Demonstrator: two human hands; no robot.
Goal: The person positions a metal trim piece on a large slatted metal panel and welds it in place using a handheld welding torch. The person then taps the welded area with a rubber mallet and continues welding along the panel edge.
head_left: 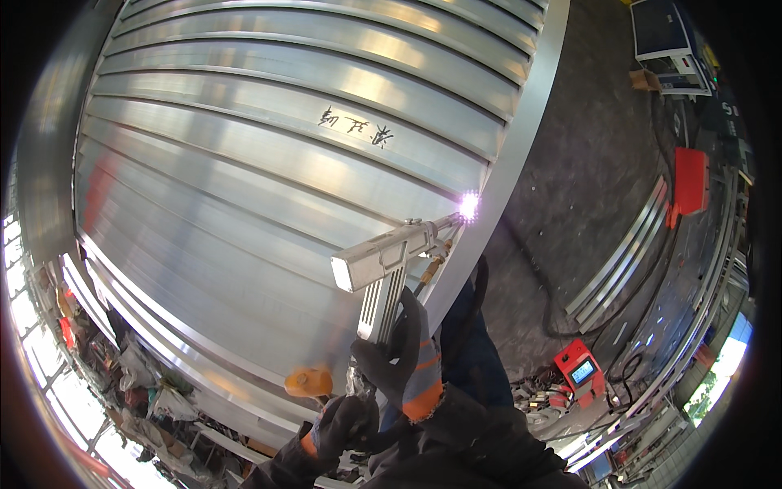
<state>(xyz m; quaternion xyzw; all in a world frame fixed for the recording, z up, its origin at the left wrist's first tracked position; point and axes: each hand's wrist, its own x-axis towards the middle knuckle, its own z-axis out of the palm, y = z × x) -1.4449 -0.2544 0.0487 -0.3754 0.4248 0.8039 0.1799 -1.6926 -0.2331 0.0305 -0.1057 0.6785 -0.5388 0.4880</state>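
Note:
My right hand [403, 354], in a dark glove with a grey and orange cuff, is wrapped round the grip of a silver handheld welding gun [387, 253]. The gun's nozzle points up and right, and a bright violet-white spark [468, 205] glows at its tip. That spark sits where the slats of a large ribbed metal panel [269, 179] meet its flat side rail [521, 134]. Lower left, my gloved left hand [346, 424] is closed on the gun's cable [358, 383], which looks foil-wrapped below the grip. An orange-yellow rounded piece [308, 381] shows beside it.
Metal strips [619, 253] lie on the dark floor at right, with a black hose [533, 269] near them. Beyond stand a red box [691, 181], a red device with a screen [580, 371] and a blue-white machine [669, 47]. Bags and scraps [155, 407] pile up lower left.

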